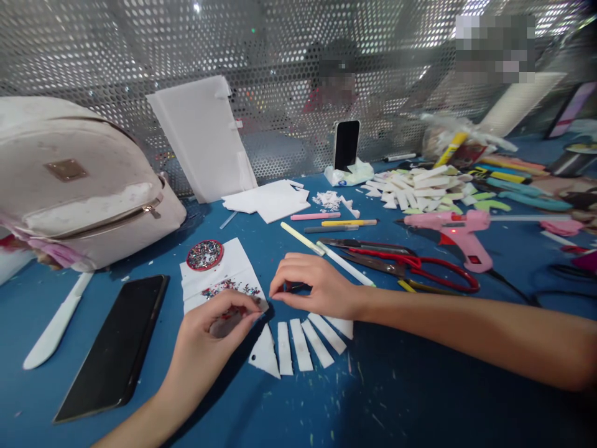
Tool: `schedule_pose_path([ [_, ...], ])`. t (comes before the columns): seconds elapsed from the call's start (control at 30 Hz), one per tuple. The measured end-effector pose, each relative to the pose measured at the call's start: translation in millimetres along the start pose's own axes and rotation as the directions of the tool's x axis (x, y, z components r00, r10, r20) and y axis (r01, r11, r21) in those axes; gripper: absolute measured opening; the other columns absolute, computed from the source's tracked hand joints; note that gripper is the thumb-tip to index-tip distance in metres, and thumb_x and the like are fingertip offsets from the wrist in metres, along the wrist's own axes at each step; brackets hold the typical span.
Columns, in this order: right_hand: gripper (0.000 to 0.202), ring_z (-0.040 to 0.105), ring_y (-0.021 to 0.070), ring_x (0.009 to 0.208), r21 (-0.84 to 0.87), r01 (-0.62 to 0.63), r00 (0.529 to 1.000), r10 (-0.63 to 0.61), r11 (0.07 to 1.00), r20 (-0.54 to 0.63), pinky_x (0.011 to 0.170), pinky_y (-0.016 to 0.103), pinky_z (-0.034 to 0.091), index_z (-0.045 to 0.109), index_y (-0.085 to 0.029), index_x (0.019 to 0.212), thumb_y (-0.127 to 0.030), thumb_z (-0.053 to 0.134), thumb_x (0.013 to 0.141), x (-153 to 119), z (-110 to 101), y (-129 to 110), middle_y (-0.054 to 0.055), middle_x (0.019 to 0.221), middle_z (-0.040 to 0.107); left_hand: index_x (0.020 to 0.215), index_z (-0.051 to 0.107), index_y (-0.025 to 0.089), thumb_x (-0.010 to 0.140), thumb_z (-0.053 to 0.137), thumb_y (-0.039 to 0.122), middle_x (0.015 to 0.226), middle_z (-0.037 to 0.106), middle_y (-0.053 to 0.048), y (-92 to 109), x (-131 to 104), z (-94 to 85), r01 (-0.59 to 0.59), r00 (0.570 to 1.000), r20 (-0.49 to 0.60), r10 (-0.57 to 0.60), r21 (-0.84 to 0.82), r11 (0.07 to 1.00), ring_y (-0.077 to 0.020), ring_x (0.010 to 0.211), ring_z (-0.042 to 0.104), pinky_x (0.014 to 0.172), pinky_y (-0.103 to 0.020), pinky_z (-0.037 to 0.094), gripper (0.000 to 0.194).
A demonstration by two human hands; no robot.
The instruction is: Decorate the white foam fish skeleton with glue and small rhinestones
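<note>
My left hand (214,330) is closed in a pinch at the lower right corner of a white paper (242,258). Whether it grips the corner or something tiny cannot be seen. Just to the right, my right hand (317,283) also pinches, its fingertips close to the left ones; anything in them is too small to make out. Colourful sequins or beads (228,286) lie loose on the paper, beside a round red lid (205,255) filled with more. Below my hands, white strips (301,345) fan out from a pointed white piece (265,354) with a black dot.
Left are a pink backpack (93,180), a white knife (58,330) and a dark phone (114,348). Pens (349,223), red-handled scissors (438,270) and a pink glue gun (466,233) lie right. Behind stand a white board (203,137), an upright phone (346,146) and piled white pieces (424,186).
</note>
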State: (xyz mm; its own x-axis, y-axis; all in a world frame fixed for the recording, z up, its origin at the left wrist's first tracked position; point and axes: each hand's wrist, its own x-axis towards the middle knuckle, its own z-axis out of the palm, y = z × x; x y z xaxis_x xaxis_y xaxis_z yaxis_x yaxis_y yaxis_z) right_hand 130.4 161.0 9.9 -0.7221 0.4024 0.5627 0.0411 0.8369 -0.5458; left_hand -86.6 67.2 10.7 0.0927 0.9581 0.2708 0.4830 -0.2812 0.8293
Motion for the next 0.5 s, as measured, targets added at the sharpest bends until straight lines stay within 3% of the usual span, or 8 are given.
schedule_pose_path([
  [0.5, 0.009, 0.057, 0.0135, 0.077, -0.068, 0.062, 0.998, -0.062, 0.996, 0.005, 0.077, 0.029, 0.045, 0.065, -0.017, 0.087, -0.018, 0.060, 0.094, -1.5, 1.6, 0.1, 0.002, 0.081, 0.068, 0.086, 0.069, 0.027, 0.088, 0.065, 0.016, 0.087, 0.071, 0.004, -2.7, -2.0, -0.8, -0.062, 0.998, -0.004, 0.062, 0.015, 0.998, -0.0115, 0.083, 0.066, 0.072, -0.020, 0.051, 0.011],
])
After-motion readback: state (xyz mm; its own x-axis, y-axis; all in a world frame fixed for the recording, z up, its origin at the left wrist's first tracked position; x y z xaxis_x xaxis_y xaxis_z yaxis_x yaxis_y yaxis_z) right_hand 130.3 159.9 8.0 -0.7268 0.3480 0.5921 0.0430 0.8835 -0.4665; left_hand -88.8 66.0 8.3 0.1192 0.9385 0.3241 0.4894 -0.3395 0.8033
